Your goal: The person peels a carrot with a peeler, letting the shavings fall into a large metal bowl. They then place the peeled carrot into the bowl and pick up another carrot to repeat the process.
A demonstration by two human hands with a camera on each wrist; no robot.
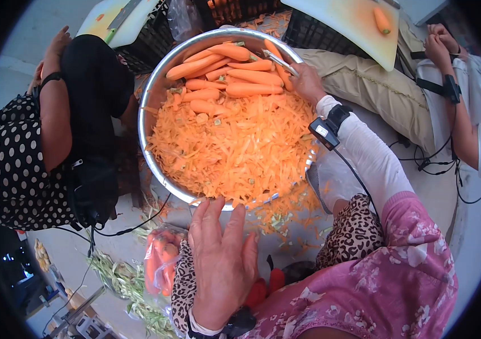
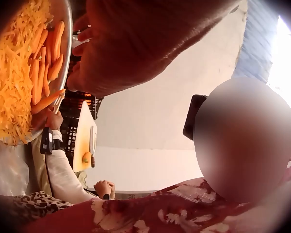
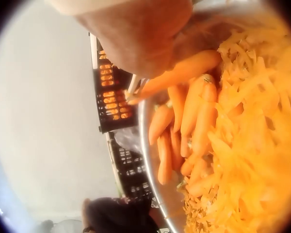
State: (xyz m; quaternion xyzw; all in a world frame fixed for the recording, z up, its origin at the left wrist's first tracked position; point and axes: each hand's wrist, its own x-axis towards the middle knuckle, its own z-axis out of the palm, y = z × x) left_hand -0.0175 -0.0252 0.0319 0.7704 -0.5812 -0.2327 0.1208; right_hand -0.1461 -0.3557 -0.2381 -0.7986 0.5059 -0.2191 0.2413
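Observation:
A wide metal basin (image 1: pixel 144 133) holds orange peel shavings (image 1: pixel 223 158) with several peeled carrots (image 1: pixel 254 77) piled at its far side. My right hand (image 1: pixel 307 83) grips a slim metal peeler (image 1: pixel 277 60) at the basin's upper right rim. Right beside those fingers lies a carrot (image 3: pixel 189 68), which the hand partly covers in the right wrist view. My left hand (image 1: pixel 221 254) is held palm down with straight fingers, its fingertips at the near rim and nothing in its grasp. In the left wrist view that hand (image 2: pixel 126 43) looks dark.
Two cutting boards (image 1: pixel 359 25) rest on black crates (image 3: pixel 114 97), one bearing a carrot piece. A bag of carrots (image 1: pixel 162 260) and green trimmings (image 1: pixel 133 288) lie on the floor at left. One person (image 1: pixel 26 158) sits left, another (image 1: pixel 466 101) right. Cables (image 1: pixel 455 164) cross the floor.

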